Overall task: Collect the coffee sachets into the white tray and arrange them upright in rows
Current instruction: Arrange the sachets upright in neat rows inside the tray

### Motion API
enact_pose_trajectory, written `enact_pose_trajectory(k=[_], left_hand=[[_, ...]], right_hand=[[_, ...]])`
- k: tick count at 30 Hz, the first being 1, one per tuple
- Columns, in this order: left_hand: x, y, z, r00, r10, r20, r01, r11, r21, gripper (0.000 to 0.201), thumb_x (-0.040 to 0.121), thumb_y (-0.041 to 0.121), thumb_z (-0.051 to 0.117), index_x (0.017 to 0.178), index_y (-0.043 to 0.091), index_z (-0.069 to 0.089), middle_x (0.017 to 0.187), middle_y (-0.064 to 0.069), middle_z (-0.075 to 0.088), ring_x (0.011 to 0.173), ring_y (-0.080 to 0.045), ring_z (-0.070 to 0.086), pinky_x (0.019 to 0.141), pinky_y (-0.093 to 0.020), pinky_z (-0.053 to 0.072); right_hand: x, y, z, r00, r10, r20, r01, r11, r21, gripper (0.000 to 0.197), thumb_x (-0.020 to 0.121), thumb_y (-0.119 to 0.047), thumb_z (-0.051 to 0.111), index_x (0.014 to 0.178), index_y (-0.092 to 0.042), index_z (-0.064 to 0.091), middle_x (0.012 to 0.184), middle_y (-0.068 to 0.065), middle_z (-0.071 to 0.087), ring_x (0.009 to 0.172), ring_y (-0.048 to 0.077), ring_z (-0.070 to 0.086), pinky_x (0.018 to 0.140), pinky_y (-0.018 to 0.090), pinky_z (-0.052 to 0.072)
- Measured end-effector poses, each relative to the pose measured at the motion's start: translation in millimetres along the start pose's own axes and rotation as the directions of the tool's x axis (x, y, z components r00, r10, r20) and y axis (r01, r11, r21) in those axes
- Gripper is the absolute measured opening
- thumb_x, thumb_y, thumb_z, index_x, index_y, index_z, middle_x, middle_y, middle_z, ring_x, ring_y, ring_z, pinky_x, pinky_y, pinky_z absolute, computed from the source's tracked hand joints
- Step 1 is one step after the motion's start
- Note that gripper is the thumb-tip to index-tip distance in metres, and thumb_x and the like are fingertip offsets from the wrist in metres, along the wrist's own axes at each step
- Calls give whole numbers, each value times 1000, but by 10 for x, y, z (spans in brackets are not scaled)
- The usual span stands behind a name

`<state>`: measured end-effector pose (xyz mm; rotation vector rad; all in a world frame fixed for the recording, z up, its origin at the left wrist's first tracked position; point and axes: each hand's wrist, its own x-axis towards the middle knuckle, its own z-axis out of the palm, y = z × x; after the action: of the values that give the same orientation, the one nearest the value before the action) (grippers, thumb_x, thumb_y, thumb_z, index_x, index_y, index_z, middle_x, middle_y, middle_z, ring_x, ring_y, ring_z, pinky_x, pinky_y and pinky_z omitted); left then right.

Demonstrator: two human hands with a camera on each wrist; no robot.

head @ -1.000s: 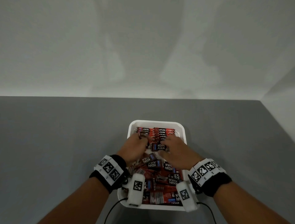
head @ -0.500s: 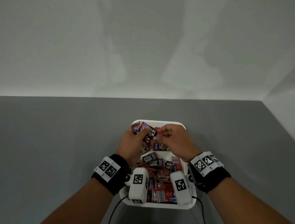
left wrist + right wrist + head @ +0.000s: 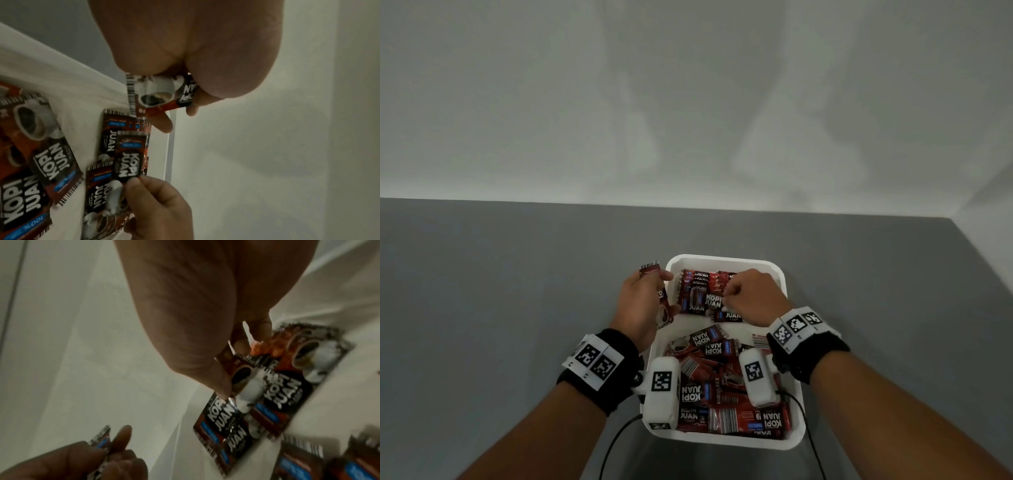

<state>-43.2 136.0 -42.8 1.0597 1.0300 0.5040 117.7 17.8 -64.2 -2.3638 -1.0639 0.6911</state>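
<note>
The fingers (image 3: pixel 162 123) of the left hand (image 3: pixel 640 305) are curling round a single coffee sachet (image 3: pixel 659 301) and gripping it along its length, so that it is standing roughly on end just over the left rim of the white tray (image 3: pixel 726 262); holding it clear of the tray in this way is probably keeping it ready for insertion without disturbing the packets already set. The fingers (image 3: pixel 222 378) of the right hand (image 3: pixel 753 298) are pinching the upper edge of a second sachet (image 3: pixel 127 162) at the front of the standing row (image 3: pixel 705 279), which is leaning against the far wall of the tray. The pinch is probably serving to steady that front packet and hold the row from tipping toward the person while the next one is being brought in. Nearer the person, the loose sachets (image 3: pixel 722 383) are lying flat and overlapping across the tray floor, facing various ways; these are already collected but not yet stood up, so the arranging step appears to be at an early stage. The tray is resting on the grey desk (image 3: pixel 500 291), and no sachets are visible on its surface. A wrist camera (image 3: pixel 662 390) with a printed marker is hanging under each forearm above the loose pile.
</note>
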Motion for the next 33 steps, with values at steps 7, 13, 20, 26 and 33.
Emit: enact_pose_trajectory(k=[7, 13, 20, 26, 33], left_hand=[[-17, -73, -54, 999, 27, 18, -28, 998, 62, 20, 85, -5, 47, 81, 7, 62, 71, -11, 60, 58, -22, 60, 57, -35, 52], [-14, -106, -38, 998, 31, 55, -36, 995, 95, 15, 81, -4, 55, 90, -2, 66, 76, -14, 67, 63, -24, 65, 56, -33, 53], [31, -140, -26, 996, -30, 84, 31, 1000, -4, 14, 88, -12, 58, 94, 1, 60, 79, -15, 67, 57, -19, 67, 45, -25, 50], [24, -213, 117, 986, -11, 164, 18, 999, -42, 14, 89, -9, 67, 96, 3, 63, 81, -12, 71, 63, -18, 68, 55, -27, 55], [12, -296, 229, 975, 78, 210, -108, 984, 140, 17, 87, -5, 73, 99, -9, 61, 81, -19, 66, 57, -18, 61, 50, -23, 51]], right_hand=[[200, -80, 282, 986, -55, 159, 84, 981, -177, 15, 85, -13, 71, 94, -18, 82, 99, -1, 75, 94, 17, 68, 86, 26, 52], [223, -65, 362, 991, -73, 111, 97, 969, -228, 12, 82, -14, 74, 91, -16, 80, 95, 1, 75, 90, 20, 69, 88, 34, 57], [86, -49, 150, 998, -1, -61, 11, 986, 165, 12, 89, -19, 66, 88, -17, 78, 87, -4, 75, 81, 12, 68, 70, 18, 49], [-284, -52, -88, 1000, -11, 3, 8, 829, 560, 18, 82, -17, 84, 97, -13, 76, 77, -2, 75, 68, 9, 69, 64, 22, 55], [-333, 57, -270, 996, -79, -30, 84, 965, 247, 10, 82, -22, 83, 86, -26, 76, 78, -6, 73, 70, 8, 67, 67, 15, 53]])
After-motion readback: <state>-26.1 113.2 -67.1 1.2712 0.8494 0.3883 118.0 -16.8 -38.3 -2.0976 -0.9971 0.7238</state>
